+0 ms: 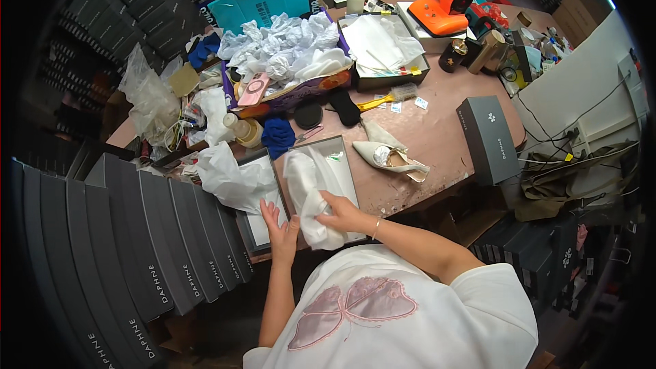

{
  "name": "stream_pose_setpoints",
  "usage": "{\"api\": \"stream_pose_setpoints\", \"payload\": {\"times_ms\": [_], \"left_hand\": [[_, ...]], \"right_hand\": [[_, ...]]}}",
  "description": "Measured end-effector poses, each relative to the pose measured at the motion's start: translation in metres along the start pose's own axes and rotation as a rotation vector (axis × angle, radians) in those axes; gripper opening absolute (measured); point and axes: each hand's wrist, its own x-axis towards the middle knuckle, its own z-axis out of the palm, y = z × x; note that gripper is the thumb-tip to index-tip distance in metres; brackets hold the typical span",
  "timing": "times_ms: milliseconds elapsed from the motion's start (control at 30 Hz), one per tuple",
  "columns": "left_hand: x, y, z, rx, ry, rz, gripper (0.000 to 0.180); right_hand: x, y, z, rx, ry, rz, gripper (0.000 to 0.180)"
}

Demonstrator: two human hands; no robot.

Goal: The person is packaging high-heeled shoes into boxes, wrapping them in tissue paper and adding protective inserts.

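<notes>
My right hand is closed on a soft white wrapped bundle, which lies lengthwise over an open grey shoe box lined with white paper. What is inside the wrapping is hidden. Beside the bundle, my left hand is open with fingers spread, holding nothing. It is nearest the box lid or second box, on which crumpled white tissue paper rests. Beyond the shoe box, a pair of pale pointed shoes sits on the pinkish table.
Grey shoe boxes stand in a row at my left. A closed grey box stands at the table's right edge. A carton of crumpled paper, a yellow-handled brush, blue cloth and an orange device lie farther back.
</notes>
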Motion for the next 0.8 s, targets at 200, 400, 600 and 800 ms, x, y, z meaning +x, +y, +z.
{"api": "stream_pose_setpoints", "payload": {"times_ms": [200,400,600,800], "left_hand": [[0.025,0.023,-0.017,-0.796,0.079,-0.397,0.057],[0.028,-0.004,-0.008,-1.013,0.155,-0.454,0.052],[0.018,0.023,-0.028,-1.052,0.272,-0.268,0.069],[0.013,0.046,0.006,-0.721,-0.026,-0.225,0.071]], "right_hand": [[-0.018,-0.053,-0.016,-0.739,-0.224,-0.47,0.049],[-0.019,-0.069,0.033,-0.763,0.015,-0.869,0.032],[-0.042,-0.099,-0.032,-0.516,0.255,-0.604,0.062],[-0.034,-0.039,-0.03,0.786,0.057,0.246,0.063]]}}
